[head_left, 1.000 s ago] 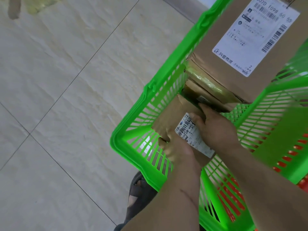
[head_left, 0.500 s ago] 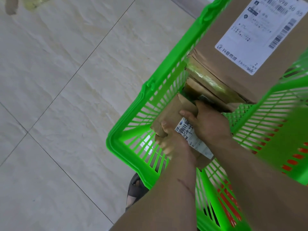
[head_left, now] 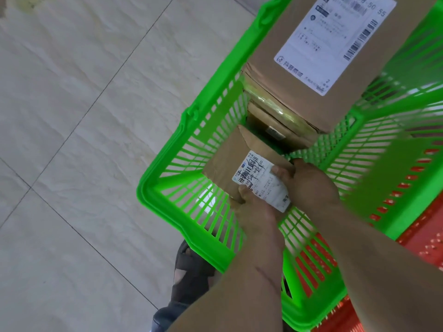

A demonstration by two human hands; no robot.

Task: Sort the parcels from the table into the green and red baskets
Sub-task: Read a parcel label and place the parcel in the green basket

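Item: small cardboard parcel [head_left: 236, 161], brown, white shipping label [head_left: 261, 180] on its upper face
Location: inside the green basket [head_left: 167, 207], near corner, beside a large labelled box [head_left: 318, 58] that fills the far end; whether the parcel rests on the basket floor cannot be told
Hold: left hand [head_left: 256, 212] curled around the near edge, right hand [head_left: 311, 185] gripping the right side with thumb on the label; both closed on the parcel
Handling, judged: light, stiff-walled, dry card, unlikely to slip; opposite side faces give the best purchase; a creased flap suggests the corners crush easily
Obscured: label print too blurred to read; lower parcels largely hidden under the large box; red basket [head_left: 422, 238] seen only through green slats; table outside the view
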